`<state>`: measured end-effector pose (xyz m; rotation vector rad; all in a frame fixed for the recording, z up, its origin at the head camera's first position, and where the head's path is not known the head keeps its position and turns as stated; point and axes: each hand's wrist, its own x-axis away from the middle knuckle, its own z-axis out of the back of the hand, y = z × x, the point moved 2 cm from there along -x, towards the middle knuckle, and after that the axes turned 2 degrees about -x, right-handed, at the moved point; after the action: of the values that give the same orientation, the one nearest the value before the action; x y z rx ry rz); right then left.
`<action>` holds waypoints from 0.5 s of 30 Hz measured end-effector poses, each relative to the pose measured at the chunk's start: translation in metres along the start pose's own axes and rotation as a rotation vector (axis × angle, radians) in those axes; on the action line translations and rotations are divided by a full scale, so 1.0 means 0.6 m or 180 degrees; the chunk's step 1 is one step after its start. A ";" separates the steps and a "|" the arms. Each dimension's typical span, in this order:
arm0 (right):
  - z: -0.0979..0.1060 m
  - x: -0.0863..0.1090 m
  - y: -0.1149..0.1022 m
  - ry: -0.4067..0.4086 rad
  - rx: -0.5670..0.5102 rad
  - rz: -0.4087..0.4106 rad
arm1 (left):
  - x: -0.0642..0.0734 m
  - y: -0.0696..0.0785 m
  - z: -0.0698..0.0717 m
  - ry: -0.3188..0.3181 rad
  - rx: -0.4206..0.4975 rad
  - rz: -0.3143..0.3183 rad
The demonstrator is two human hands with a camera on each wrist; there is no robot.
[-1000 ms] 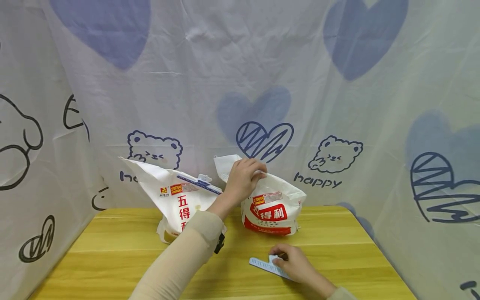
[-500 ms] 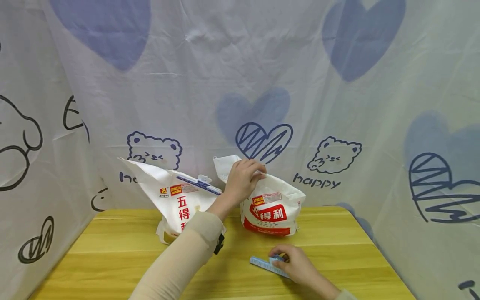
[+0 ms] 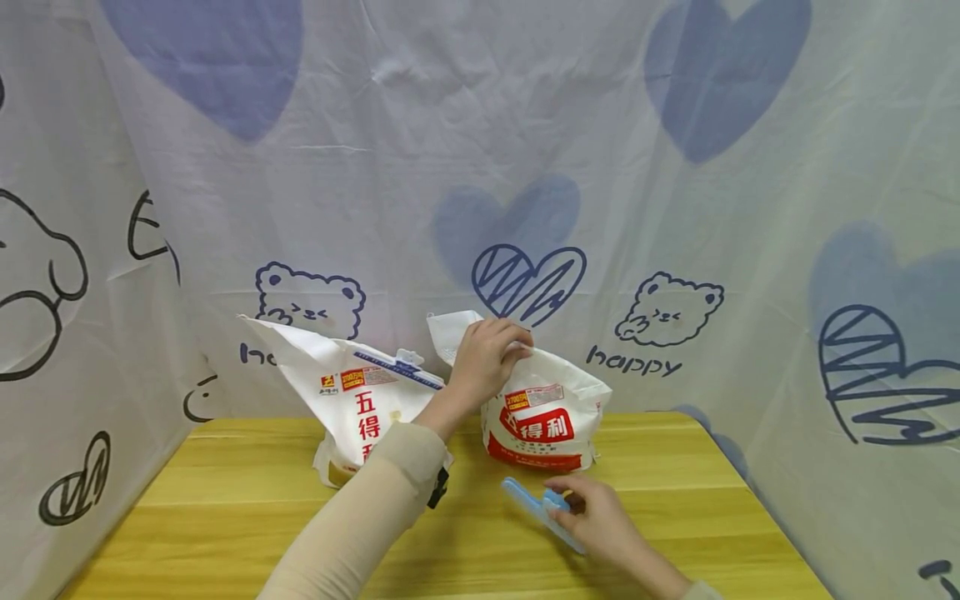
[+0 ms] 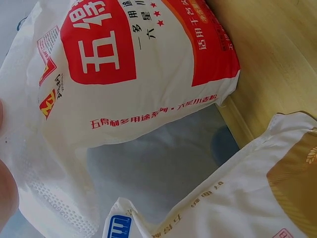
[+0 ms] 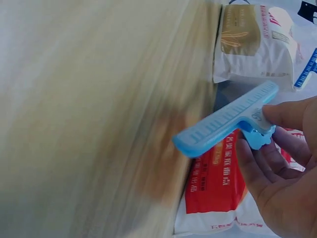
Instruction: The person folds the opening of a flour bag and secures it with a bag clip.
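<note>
My left hand pinches the folded top of a white flour bag with a red label, at the middle of the table's back. In the left wrist view only bits of thumb and finger show at the left edge, beside this bag's top. My right hand pinches the handle of a light blue bag clip between thumb and fingers. Its long ruler-marked bar points away to the left, above the wooden table, in front of the red-label bag.
A second flour bag stands to the left, partly behind my left arm. A dark blue bag clip sits across its slanted top. Printed cloth hangs behind the wooden table and along both sides.
My right hand has raised the light blue clip from the table and turned it, its far end swinging up toward the bag. My left hand keeps its place.
</note>
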<state>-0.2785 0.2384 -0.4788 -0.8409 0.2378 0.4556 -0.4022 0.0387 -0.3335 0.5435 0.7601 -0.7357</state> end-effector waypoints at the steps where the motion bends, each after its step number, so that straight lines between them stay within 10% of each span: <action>1: 0.001 -0.001 -0.002 0.0005 -0.0028 -0.0001 | 0.000 0.000 0.000 0.0006 -0.0004 -0.0006; 15: 0.023 -0.010 -0.029 0.0405 -0.0644 -0.0364 | -0.001 -0.004 0.001 -0.0010 -0.0032 -0.0011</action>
<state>-0.2753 0.2371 -0.4563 -1.0776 0.2622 0.3224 -0.4038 0.0371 -0.3333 0.5317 0.7616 -0.7356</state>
